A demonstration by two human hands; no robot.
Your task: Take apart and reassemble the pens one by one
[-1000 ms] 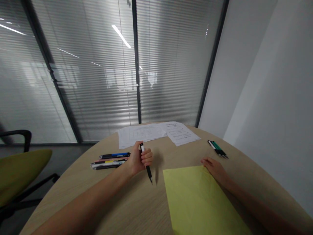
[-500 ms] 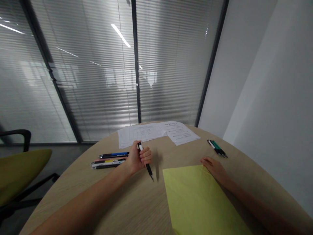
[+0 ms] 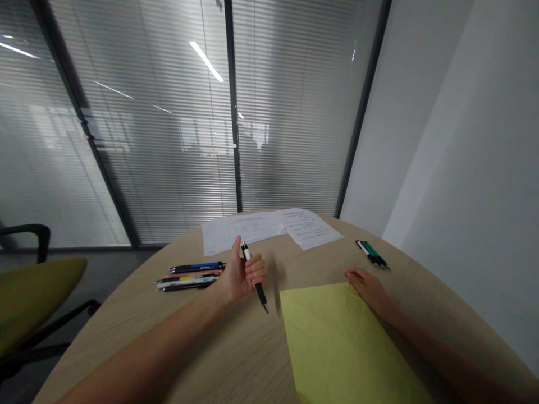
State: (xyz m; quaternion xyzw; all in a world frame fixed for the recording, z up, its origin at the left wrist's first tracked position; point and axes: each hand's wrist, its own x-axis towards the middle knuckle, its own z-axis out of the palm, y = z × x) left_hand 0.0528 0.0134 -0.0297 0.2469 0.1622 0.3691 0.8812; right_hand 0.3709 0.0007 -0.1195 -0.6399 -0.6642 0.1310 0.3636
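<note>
My left hand (image 3: 241, 275) is closed around a black and white pen (image 3: 254, 276), tip pointing down towards the round wooden table (image 3: 236, 348). The pen's tip hangs just left of a yellow sheet of paper (image 3: 341, 342). At the sheet's far right corner rests my right hand (image 3: 367, 287), fingers lying flat and holding nothing. A row of several pens (image 3: 190, 276) lies just left of my left hand.
White printed papers (image 3: 269, 227) lie at the table's far side. Three dark and green pens (image 3: 373, 255) sit near the right edge. A green office chair (image 3: 29, 297) stands at the left. Glass walls with blinds rise behind the table.
My left hand has shifted slightly right with the pen, bringing its tip closer to the yellow sheet. The right hand has stayed put.
</note>
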